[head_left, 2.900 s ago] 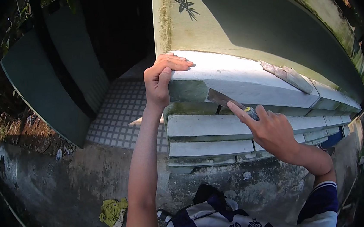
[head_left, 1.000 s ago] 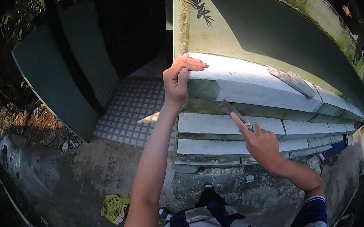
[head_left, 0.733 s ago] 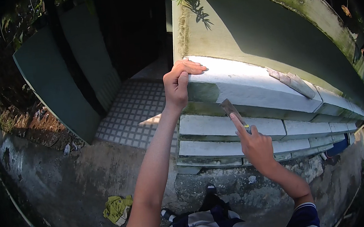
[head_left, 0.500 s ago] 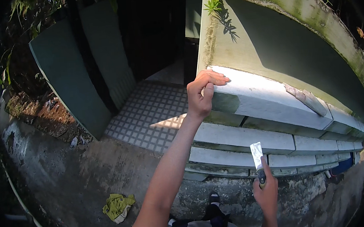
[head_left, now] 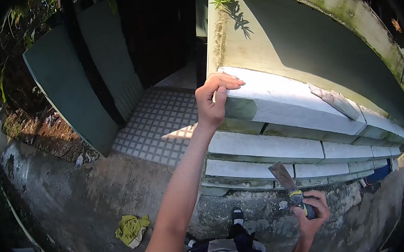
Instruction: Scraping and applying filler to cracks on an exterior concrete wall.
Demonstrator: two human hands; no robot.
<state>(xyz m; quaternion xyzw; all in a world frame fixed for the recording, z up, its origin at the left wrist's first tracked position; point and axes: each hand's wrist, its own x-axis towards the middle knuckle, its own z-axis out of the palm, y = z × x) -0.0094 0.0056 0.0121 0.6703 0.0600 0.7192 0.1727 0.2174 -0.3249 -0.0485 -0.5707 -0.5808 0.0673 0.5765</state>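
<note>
My left hand [head_left: 213, 101] grips the near corner of the top white ledge [head_left: 276, 90], fingers bent over its edge and thumb at the front, beside a greenish patch on the front face. My right hand [head_left: 314, 214] holds a metal scraper [head_left: 280, 177] by its dark and yellow handle, lower down at the right, its blade pointing up-left in front of the lower white tiers [head_left: 256, 145]. A folded greyish strip of material [head_left: 333, 99] lies on the top ledge to the right.
A doorway with checkered tiles [head_left: 144, 126] and a green panel [head_left: 69, 89] are at left. A yellow-green cloth [head_left: 131, 228] lies on the stained concrete by my feet. Behind the ledge rises a mossy curved wall [head_left: 326, 4] with small plants; a pale pipe runs along the lower left.
My right hand with the scraper has dropped down and right from below the top ledge and turned the handle. My left hand stays on the corner as the view shifts.
</note>
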